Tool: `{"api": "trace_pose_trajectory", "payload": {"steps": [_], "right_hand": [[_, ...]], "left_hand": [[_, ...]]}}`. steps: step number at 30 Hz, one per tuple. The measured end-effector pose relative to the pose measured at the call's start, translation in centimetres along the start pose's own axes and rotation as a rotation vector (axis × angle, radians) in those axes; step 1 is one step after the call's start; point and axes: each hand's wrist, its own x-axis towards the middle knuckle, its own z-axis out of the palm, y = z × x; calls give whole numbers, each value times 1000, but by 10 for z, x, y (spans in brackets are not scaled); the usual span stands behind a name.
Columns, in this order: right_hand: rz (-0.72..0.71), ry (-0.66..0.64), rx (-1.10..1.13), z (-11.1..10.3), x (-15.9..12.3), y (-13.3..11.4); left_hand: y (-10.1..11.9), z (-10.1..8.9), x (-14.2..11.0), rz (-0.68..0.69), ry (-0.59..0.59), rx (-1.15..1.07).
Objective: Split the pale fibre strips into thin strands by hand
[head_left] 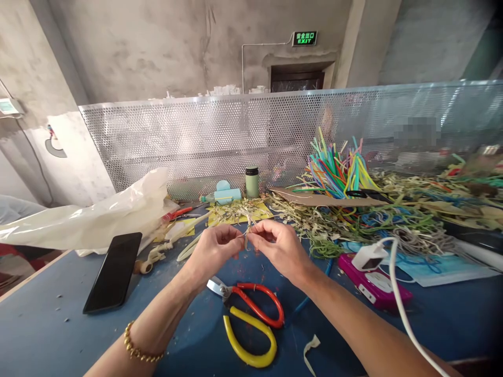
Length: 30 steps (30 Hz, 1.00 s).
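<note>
The left hand [221,245] and right hand [278,246] meet above the blue bench [188,335], each with its grip closed at thumb and finger on a thin, pale strip [248,226] that stands up between them, in front of the yellow sheet [257,210] strewn with dried scraps. Just below the hands lie scissors [251,322] with one red and one yellow handle. The black phone [113,272] rests beyond the left forearm, while the magenta power strip [373,281], with a white charger [368,257] on it, sits past the right forearm.
</note>
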Motion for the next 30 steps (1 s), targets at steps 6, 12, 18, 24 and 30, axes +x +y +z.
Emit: {"api": "trace_pose_trajectory", "payload": {"steps": [6, 12, 18, 24, 30], "right_hand": [[-12, -14, -76, -2, -1, -2], [-68, -55, -268, -7, -2, -8], [-148, -22, -346, -7, -4, -12], [-161, -18, -373, -4, -5, -10], [-193, 26, -461, 0, -6, -2]], "left_hand": [[-3, 2, 0, 16, -24, 18], [-2, -3, 0, 13, -109, -46], [-2, -3, -1, 6, -119, -57], [4, -1, -2, -31, -110, -82], [5, 0, -2, -23, -89, -40]]}}
